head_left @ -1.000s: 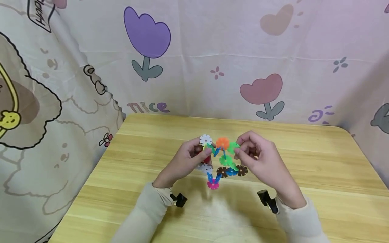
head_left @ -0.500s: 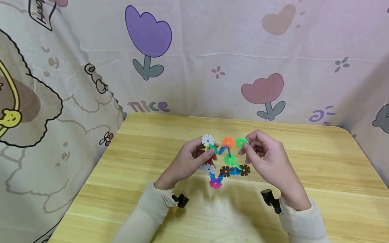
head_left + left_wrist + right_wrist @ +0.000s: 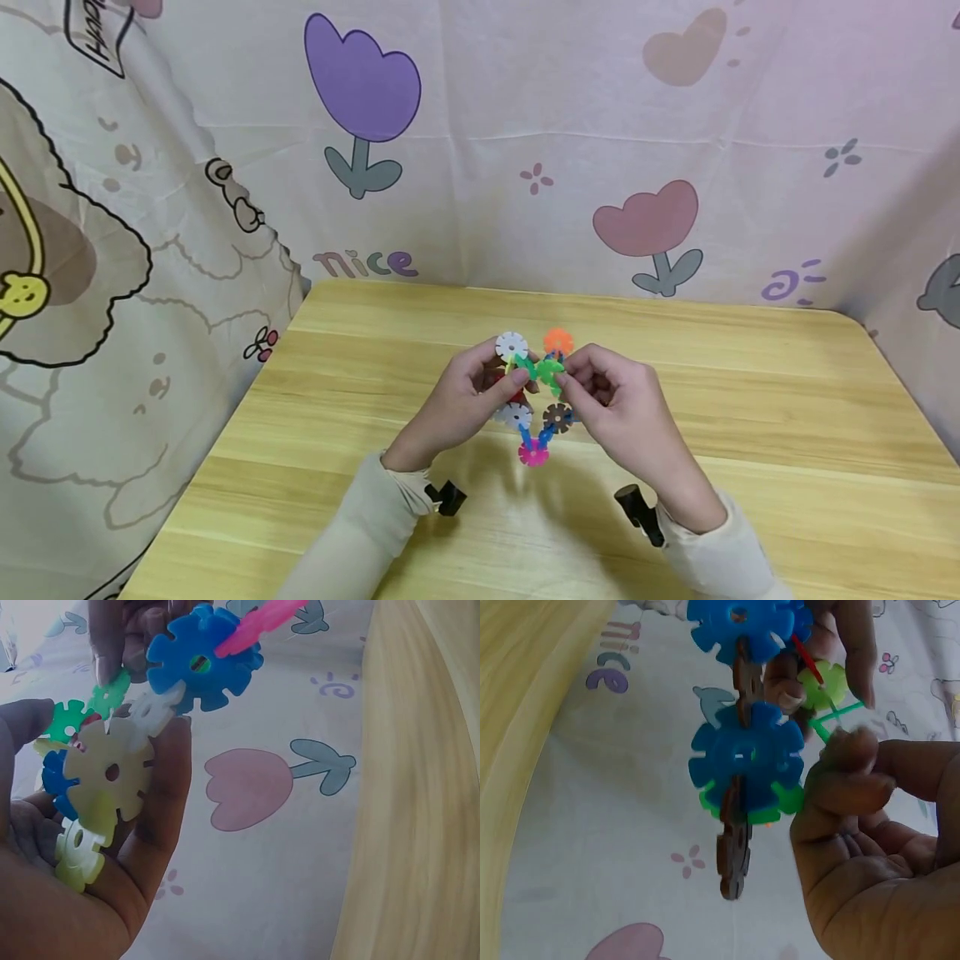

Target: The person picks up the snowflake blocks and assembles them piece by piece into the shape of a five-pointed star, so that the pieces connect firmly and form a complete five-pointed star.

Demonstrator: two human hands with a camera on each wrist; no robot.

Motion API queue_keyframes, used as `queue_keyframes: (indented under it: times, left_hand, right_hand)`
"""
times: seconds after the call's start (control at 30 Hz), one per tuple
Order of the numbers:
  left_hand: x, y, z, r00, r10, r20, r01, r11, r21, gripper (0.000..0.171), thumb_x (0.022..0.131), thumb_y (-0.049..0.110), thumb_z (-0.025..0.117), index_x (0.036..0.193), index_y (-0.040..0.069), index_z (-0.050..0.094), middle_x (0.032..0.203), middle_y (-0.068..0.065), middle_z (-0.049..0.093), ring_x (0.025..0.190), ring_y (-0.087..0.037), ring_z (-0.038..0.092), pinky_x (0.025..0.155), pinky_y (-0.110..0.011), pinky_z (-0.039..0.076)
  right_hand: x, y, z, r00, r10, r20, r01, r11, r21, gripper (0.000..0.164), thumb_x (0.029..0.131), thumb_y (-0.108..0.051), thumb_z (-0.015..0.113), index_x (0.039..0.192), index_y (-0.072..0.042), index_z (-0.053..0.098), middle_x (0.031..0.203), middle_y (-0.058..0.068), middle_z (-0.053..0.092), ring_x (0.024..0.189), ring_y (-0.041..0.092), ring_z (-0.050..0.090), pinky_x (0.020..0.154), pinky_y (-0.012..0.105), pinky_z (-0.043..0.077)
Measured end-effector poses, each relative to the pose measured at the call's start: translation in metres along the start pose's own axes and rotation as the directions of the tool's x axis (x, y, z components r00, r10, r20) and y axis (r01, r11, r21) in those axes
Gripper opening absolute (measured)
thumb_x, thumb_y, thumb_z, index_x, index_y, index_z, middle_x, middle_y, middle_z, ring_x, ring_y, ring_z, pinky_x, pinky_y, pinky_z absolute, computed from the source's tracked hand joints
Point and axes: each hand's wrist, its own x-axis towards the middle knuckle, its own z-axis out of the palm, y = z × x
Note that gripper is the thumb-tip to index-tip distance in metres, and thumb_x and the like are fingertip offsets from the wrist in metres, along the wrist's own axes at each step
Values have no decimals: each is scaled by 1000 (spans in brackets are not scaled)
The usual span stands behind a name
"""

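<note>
My left hand (image 3: 461, 396) grips a linked chain of notched plastic snowflake discs, its thumb lying across a darker green disc. A white disc (image 3: 512, 347) rises above that thumb. My right hand (image 3: 626, 408) pinches a bright green disc (image 3: 551, 375) between thumb and forefinger, right at the darker green one. Behind it stands an orange disc (image 3: 558, 341); a brown disc (image 3: 557, 417) and a pink disc (image 3: 533, 452) hang below. A large blue disc (image 3: 169, 667) shows in the left wrist view. In the right wrist view, another blue disc (image 3: 709, 754) joins brown ones. The right fingers hide part of the chain.
The pale wooden table (image 3: 300, 467) spreads beneath both hands. A printed cloth (image 3: 480, 167) hangs along the back and left. Small black cameras sit on the left wrist (image 3: 450, 498) and right wrist (image 3: 639, 512).
My right hand first drew the bright green disc right, away from the orange one, then carried it left to the darker green disc by my left thumb. My left hand stays nearly still.
</note>
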Motion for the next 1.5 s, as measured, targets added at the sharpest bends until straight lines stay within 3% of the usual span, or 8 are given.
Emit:
queue_keyframes:
  times: [0.13, 0.5, 0.8, 0.93, 1.17, 1.5]
  left_hand:
    - [-1, 1, 1, 1000, 7, -8, -7, 1000, -12, 24, 107, 23, 59, 119, 2, 63, 100, -10, 74, 83, -25, 73, 70, -39, 64]
    - [-2, 2, 2, 999, 34, -39, -34, 999, -7, 29, 107, 30, 61, 116, 3, 63, 96, -14, 69, 79, -25, 71, 67, -38, 64]
    - [-2, 2, 3, 998, 38, -43, -38, 999, -3, 33, 107, 34, 61, 119, 3, 64, 98, -10, 69, 79, -24, 71, 69, -40, 64]
    - [-1, 0, 2, 997, 49, -58, -47, 999, 22, 35, 107, 35, 60, 121, 3, 64, 99, -10, 68, 79, -22, 69, 68, -37, 64]
    - [-2, 1, 2, 997, 46, -59, -46, 999, 0, 36, 107, 33, 61, 126, 3, 66, 104, -12, 70, 81, -23, 71, 70, -38, 64]
    - [-2, 1, 3, 999, 5, -38, -10, 993, -120, 39, 112, 30, 48, 138, 4, 62, 112, -13, 70, 89, -37, 71, 79, -40, 64]
  right_hand:
    - [-1, -3, 1, 999, 49, 14, -50, 997, 64, 10, 95, 8, 67, 95, -2, 67, 76, 9, 69, 57, 25, 66, 49, 29, 58]
    - [-2, -6, 2, 991, 101, 91, -113, 984, 137, 9, 99, 5, 65, 91, 0, 65, 77, 10, 73, 56, 22, 66, 56, 32, 61]
    - [-3, -5, 2, 993, 89, 72, -101, 977, 186, 13, 99, 3, 65, 87, 0, 65, 76, 13, 72, 52, 23, 64, 55, 32, 60]
    - [-2, -5, 4, 990, 116, 85, -129, 977, 170, 14, 99, -1, 67, 85, 0, 67, 75, 11, 73, 47, 22, 60, 50, 28, 56]
    - [-2, -6, 6, 981, 156, 118, -167, 982, 89, 20, 99, -5, 70, 79, -3, 69, 65, 4, 69, 38, 16, 48, 35, 24, 34]
    - [-3, -7, 9, 982, 161, 102, -171, 980, 101, 22, 100, -2, 66, 78, -4, 67, 64, 7, 68, 39, 24, 55, 37, 26, 41]
